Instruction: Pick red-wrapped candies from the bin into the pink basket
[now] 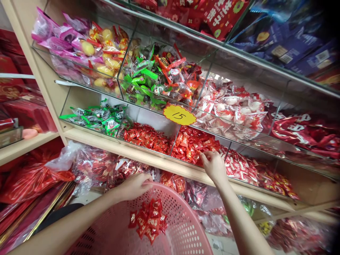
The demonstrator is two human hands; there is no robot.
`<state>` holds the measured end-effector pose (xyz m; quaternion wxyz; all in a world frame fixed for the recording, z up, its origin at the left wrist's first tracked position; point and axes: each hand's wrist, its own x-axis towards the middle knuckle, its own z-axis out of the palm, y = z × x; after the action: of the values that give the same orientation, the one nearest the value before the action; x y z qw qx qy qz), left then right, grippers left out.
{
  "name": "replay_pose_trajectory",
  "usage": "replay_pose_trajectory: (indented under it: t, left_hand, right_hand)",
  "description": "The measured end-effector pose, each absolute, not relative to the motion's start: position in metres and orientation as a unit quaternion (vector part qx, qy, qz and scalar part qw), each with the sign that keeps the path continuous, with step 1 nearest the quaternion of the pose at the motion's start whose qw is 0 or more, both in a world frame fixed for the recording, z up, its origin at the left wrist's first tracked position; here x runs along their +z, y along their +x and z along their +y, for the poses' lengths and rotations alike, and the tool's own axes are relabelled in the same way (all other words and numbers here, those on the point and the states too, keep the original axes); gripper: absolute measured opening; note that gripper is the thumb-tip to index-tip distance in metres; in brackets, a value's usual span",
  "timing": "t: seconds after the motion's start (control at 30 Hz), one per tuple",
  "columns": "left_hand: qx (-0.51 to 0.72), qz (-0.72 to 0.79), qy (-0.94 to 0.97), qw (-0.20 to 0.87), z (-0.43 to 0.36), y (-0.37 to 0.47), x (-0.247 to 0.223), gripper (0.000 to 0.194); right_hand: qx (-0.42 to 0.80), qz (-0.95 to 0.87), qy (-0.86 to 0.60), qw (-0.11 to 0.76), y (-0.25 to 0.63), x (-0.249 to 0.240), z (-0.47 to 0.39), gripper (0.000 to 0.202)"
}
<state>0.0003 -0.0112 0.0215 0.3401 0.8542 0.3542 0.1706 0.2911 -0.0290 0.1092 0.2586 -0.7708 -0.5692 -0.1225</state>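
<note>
My left hand (136, 186) grips the far rim of a pink perforated basket (186, 216), its fingers wrapped over the edge. Inside the basket lies a small heap of red wrapped candies (150, 221). My right hand (213, 163) is at the front of a lower shelf compartment of red wrapped candies (190, 143), right of the basket's far rim. Its fingers are bent together at the compartment's front edge; whatever is between them is too small to make out.
Glass-divided shelves hold green-wrapped candies (103, 117), red-and-white packets (239, 166) and pink packets (57, 39). A yellow tag (180, 114) reading 15 hangs above my right hand. Below the wooden shelf edge (111, 143) are plastic bags, including a red one (34, 177).
</note>
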Motion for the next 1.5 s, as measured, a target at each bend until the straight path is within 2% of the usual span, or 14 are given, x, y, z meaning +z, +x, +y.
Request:
replay_pose_trajectory:
  t: [0.27, 0.37, 0.47, 0.57, 0.7, 0.8, 0.9, 1.13, 1.37, 1.5]
  left_hand:
    - [0.172, 0.355, 0.861, 0.321, -0.011, 0.0, 0.02, 0.021]
    - [0.17, 0.358, 0.853, 0.339, -0.011, 0.0, 0.021, 0.021]
    - [0.167, 0.357, 0.845, 0.362, -0.011, 0.0, 0.022, 0.021]
    - [0.186, 0.351, 0.844, 0.36, -0.011, 0.003, 0.021, 0.019]
    - [0.297, 0.321, 0.824, 0.361, -0.014, 0.011, 0.027, 0.02]
    - [0.328, 0.316, 0.796, 0.398, -0.02, 0.014, 0.038, 0.021]
    - [0.306, 0.3, 0.785, 0.448, -0.025, 0.015, 0.046, 0.024]
    - [0.076, 0.261, 0.772, 0.575, -0.031, 0.01, 0.039, 0.029]
    - [0.041, 0.26, 0.751, 0.605, -0.027, 0.007, 0.037, 0.029]
    - [0.067, 0.261, 0.762, 0.589, -0.019, 0.0, 0.042, 0.027]
  right_hand:
    - [-0.128, -0.586, -0.715, 0.359, 0.286, 0.116, -0.036, 0.035]
    - [-0.167, -0.579, -0.698, 0.387, 0.279, 0.13, -0.049, 0.032]
    - [-0.152, -0.575, -0.679, 0.43, 0.262, 0.14, -0.066, 0.028]
    - [-0.009, -0.601, -0.65, 0.466, 0.234, 0.131, -0.085, 0.026]
    - [0.234, -0.608, -0.611, 0.45, 0.196, 0.083, -0.103, 0.027]
    - [0.327, -0.571, -0.598, 0.458, 0.181, 0.044, -0.108, 0.031]
    - [0.375, -0.527, -0.592, 0.481, 0.178, 0.024, -0.109, 0.033]
    - [0.395, -0.505, -0.586, 0.495, 0.18, 0.025, -0.111, 0.033]
    - [0.4, -0.534, -0.579, 0.469, 0.183, 0.015, -0.111, 0.031]
    - [0.341, -0.569, -0.608, 0.436, 0.183, 0.012, -0.11, 0.029]
